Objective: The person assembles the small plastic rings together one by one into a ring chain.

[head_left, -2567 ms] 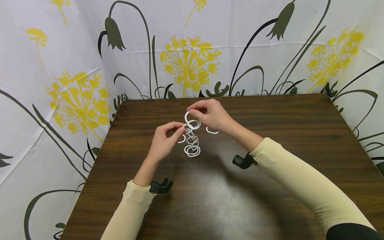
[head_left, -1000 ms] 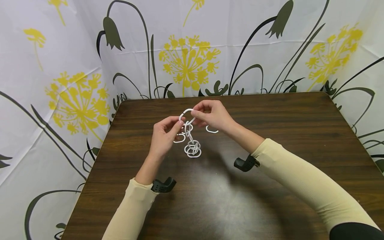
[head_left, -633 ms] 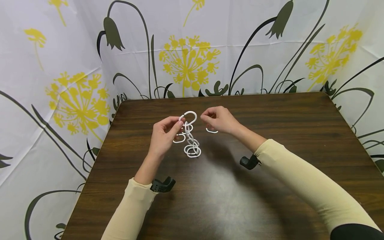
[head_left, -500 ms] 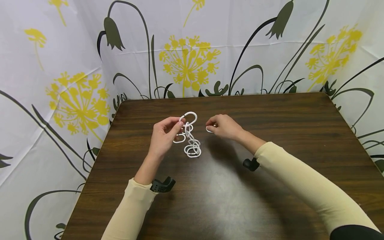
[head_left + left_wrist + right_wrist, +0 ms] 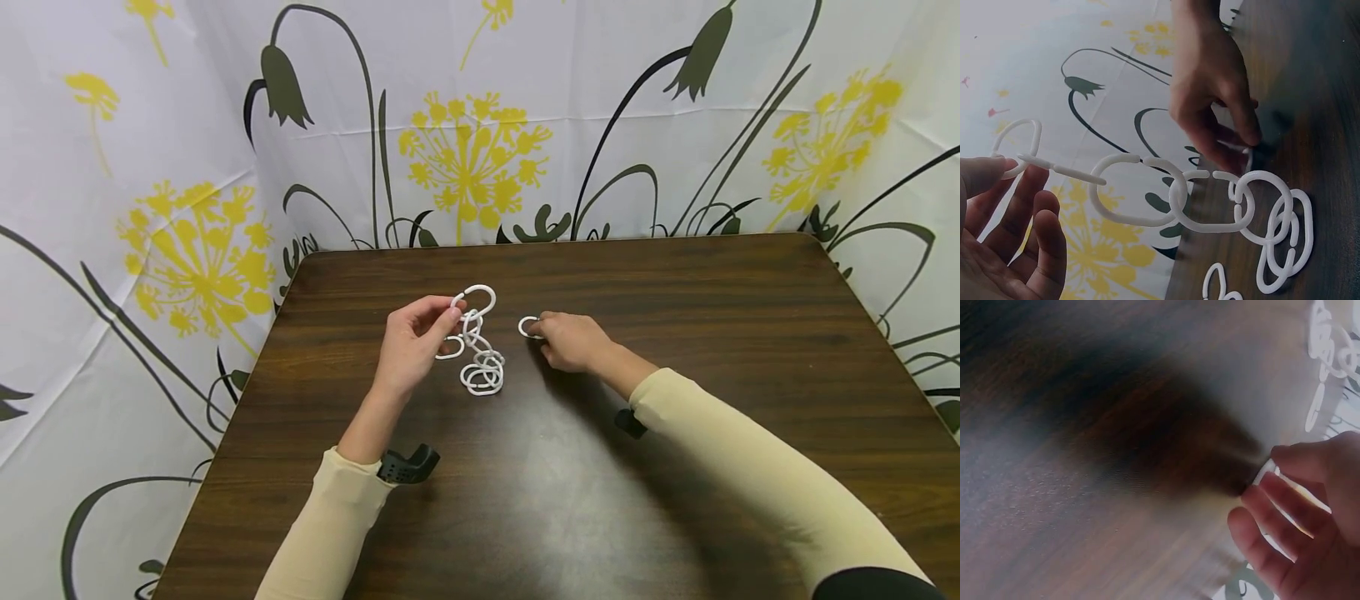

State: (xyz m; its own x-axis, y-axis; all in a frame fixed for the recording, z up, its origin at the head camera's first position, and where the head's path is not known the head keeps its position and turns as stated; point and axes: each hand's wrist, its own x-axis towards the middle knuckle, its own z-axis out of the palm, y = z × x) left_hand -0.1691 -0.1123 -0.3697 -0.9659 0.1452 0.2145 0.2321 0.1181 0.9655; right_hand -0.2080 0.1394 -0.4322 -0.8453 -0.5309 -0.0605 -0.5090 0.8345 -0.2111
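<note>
Behind everything hangs a white cloth (image 5: 615,50) printed with yellow flower heads and dark green stems and bells, and it meets the far edge of the worktop (image 5: 712,317), which is dark brown wood grain with a pale sheen near its middle. My sleeves are cream, the right sleeve (image 5: 765,467) reaching in farther across the view than the left sleeve (image 5: 330,517), with a black band (image 5: 873,583) around it at the lower edge.

My left grip (image 5: 408,342) is raised, thumb and forefinger closed on the top link of a white chain (image 5: 1213,229), the other fingers loosely bent. From there the chain slants down link through link, and its lower links lie heaped on the worktop between my hands. Several links show a small gap in their loop. My right grip (image 5: 576,340) is low over the worktop to the right of the heap, thumb and forefinger nearly together with one white separate link (image 5: 521,326) pinched between them, the remaining fingers slightly bent. A black camera sits at each wrist, the left camera (image 5: 408,464) showing more than the right camera (image 5: 630,423). Another white loose link (image 5: 450,357) lies on the worktop, just beside my left fingertips as seen from above.
</note>
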